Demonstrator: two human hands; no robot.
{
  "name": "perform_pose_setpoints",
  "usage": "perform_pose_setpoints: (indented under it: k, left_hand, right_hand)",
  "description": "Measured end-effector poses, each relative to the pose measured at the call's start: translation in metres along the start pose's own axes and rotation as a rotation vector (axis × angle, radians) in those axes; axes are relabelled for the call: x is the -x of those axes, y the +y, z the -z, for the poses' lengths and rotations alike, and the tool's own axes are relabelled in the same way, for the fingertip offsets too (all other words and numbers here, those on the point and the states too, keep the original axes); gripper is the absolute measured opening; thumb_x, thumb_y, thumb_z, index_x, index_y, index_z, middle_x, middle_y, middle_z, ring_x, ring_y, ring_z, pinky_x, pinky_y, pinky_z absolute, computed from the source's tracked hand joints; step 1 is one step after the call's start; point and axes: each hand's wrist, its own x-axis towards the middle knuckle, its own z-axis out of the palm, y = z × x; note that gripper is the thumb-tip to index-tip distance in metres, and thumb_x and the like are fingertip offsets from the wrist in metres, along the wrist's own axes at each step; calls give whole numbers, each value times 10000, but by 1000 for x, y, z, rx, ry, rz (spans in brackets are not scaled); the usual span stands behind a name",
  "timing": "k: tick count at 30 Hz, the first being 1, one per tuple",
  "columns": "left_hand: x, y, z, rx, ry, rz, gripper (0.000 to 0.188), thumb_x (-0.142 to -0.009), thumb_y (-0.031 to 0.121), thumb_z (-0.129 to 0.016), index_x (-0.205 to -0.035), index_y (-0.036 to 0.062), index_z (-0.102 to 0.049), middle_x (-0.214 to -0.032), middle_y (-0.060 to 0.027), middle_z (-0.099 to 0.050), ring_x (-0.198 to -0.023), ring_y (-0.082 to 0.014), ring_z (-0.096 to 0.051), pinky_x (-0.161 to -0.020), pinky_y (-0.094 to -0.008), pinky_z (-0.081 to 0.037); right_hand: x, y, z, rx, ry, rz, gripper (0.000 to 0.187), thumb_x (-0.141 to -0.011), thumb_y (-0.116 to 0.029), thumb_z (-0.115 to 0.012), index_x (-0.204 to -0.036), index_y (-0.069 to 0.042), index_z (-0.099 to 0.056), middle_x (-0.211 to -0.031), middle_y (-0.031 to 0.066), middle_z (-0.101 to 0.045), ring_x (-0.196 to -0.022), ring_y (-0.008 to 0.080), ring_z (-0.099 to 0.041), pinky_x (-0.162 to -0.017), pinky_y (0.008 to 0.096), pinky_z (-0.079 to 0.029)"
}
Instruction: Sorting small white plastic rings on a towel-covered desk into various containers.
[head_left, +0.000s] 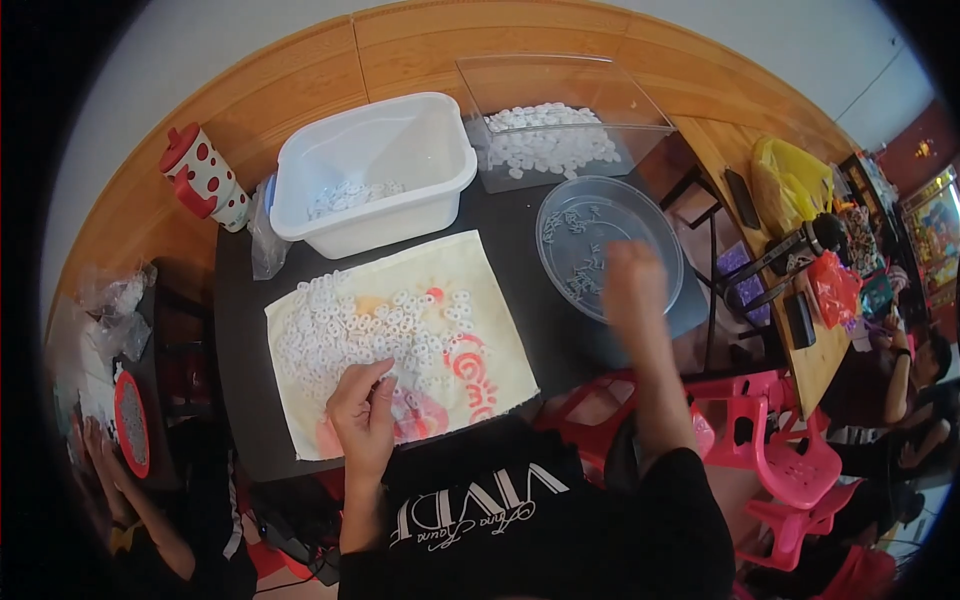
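Observation:
My left hand [364,405] is over the near part of a cream cloth [500,330] with red printing, its thumb and forefinger drawn together. What lies between those fingertips, if anything, is too small to make out. Many small white plastic pieces with holes [340,325] are spread over the cloth, beside and beyond that hand. To the right, my right hand [636,285] hovers over a round clear shallow tray [610,195], smeared by motion with its fingertips hidden. Thin grey metal pieces, perhaps screws or pins [585,270], lie in small groups in the tray.
Behind the cloth stands a white tub [375,225] with some white pieces inside. A clear box [555,150] beside it holds more. A spotted tumbler [208,175] is at the far left. Pink stools [800,465] stand at right. Another person's hands [100,455] are near a red-rimmed tray [130,425].

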Motion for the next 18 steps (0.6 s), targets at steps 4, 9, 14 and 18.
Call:
perform_pose_setpoints:
  k: [4,9,14,18]
  left_hand:
    - [-4,-2,-3,25,-48,-16,194,-849,-97,-644,-1024,-34,-699,-772,-79,-593,-665,-139,-535,-620,-253,-423]
    - [-7,7,-6,-10,-157,-38,213,-854,-120,-631,-1043,-45,-694,-847,-62,-608,-746,-110,-545,-660,-233,-426]
    - [-3,0,-3,-52,-15,-58,210,-836,-105,-636,-1030,-47,-694,-823,-83,-615,-705,-134,-534,-629,-250,-416]
    - [-2,-2,-3,-24,-19,-38,194,-851,-88,-636,-1030,-44,-697,-835,-79,-617,-719,-129,-534,-631,-253,-417]
  right_hand:
    - [-4,68,-5,134,-143,-96,149,-769,39,-571,-908,31,-623,-875,260,-669,-838,456,-661,-734,524,-532]
    - [-4,56,-10,228,-217,-131,87,-785,-10,-619,-868,2,-646,-841,241,-693,-836,412,-700,-750,496,-560]
    - [-9,49,-22,280,-163,-102,95,-755,-39,-648,-847,-18,-650,-814,189,-688,-785,362,-700,-680,450,-550]
    - [-2,62,-24,378,-116,-39,120,-724,-36,-668,-839,-11,-645,-810,155,-657,-753,342,-676,-637,425,-512]
